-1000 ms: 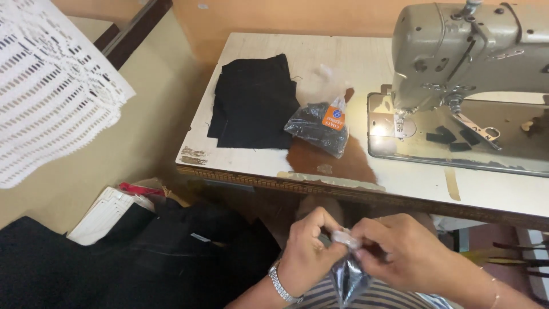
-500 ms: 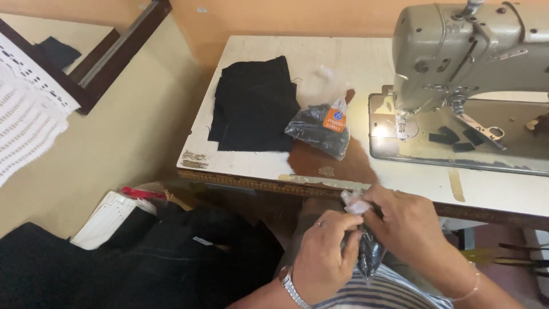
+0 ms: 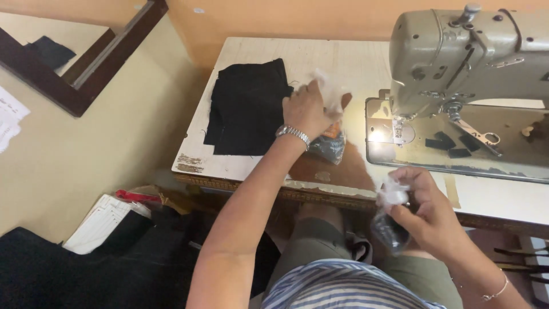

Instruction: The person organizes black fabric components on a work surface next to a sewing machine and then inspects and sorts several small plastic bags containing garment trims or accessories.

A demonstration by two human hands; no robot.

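My left hand (image 3: 307, 109), with a metal watch on the wrist, reaches over the sewing table (image 3: 257, 48) and rests on a crumpled clear plastic bag (image 3: 327, 86). Just below it lies another small plastic bag (image 3: 329, 144) with dark contents and an orange label. A stack of black fabric pieces (image 3: 249, 109) lies to the left of that hand. My right hand (image 3: 426, 214) is at the table's front edge, closed on a small plastic bag of dark items (image 3: 389, 229) with its white neck bunched at my fingertips.
A beige sewing machine (image 3: 463, 57) stands at the right on a shiny metal plate (image 3: 457, 166) with small black scraps and scissors (image 3: 483, 137). Black cloth (image 3: 86, 269) and white papers (image 3: 97, 223) lie on the floor at left. A dark wooden frame (image 3: 86, 68) lies at upper left.
Both hands were together on the small bag in my lap. My left hand has let go and reached forward onto the table's plastic bags; my right hand keeps the bag.
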